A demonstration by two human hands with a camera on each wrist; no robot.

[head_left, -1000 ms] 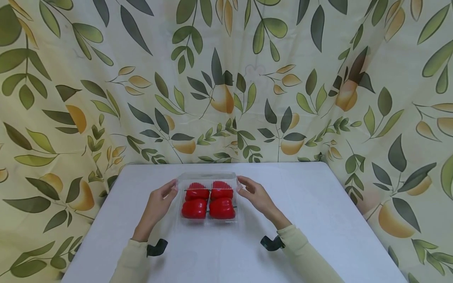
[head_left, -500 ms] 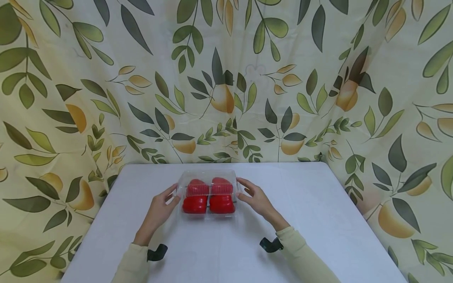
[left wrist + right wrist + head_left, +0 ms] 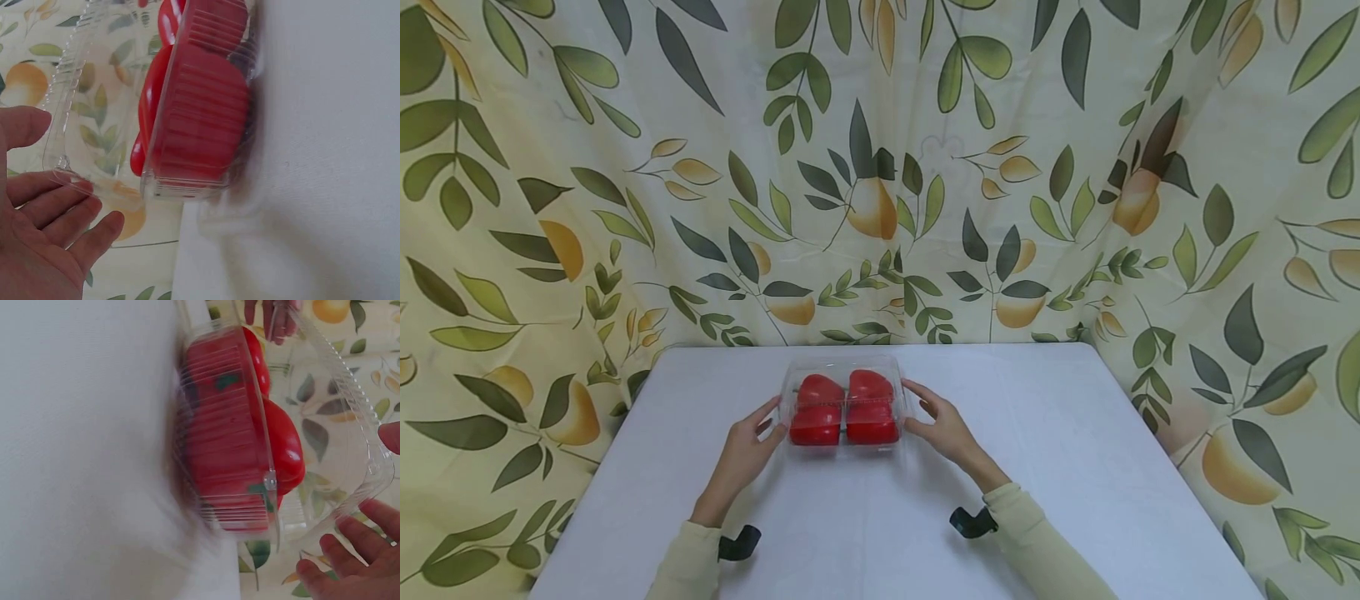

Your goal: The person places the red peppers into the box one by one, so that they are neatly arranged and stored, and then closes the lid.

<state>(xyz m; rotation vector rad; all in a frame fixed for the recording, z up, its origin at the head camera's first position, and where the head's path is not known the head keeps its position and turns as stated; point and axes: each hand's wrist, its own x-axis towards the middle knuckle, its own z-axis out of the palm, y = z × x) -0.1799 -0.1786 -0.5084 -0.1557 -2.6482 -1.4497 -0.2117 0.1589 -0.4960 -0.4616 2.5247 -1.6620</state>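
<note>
Several red bell peppers [image 3: 871, 429] lie in a clear plastic clamshell box [image 3: 850, 452] toward the back of the table. Its hinged lid [image 3: 87, 119] is raised at an angle over them, transparent and with a ridged edge. At the lid's left corner is my left hand [image 3: 743, 450], its extended fingers [image 3: 59, 206] touching the plastic and the thumb apart from them. My right hand [image 3: 951, 435] is at the opposite corner; in the right wrist view its spread fingers [image 3: 356, 540] lie against the lid's edge. The ridged wall partly blurs the peppers in both wrist views.
A white-covered table [image 3: 857, 533] lies under the box, its far edge just behind it. Patterned cloth [image 3: 880, 192] with leaves and fruit hangs behind and on both sides. Dark wrist-camera mounts [image 3: 973, 522] jut inward from the sleeves.
The lid's edge has swung forward and down over the peppers, with both hands at its sides. My left hand has moved slightly right and nearer. The peppers appear slightly farther back.
</note>
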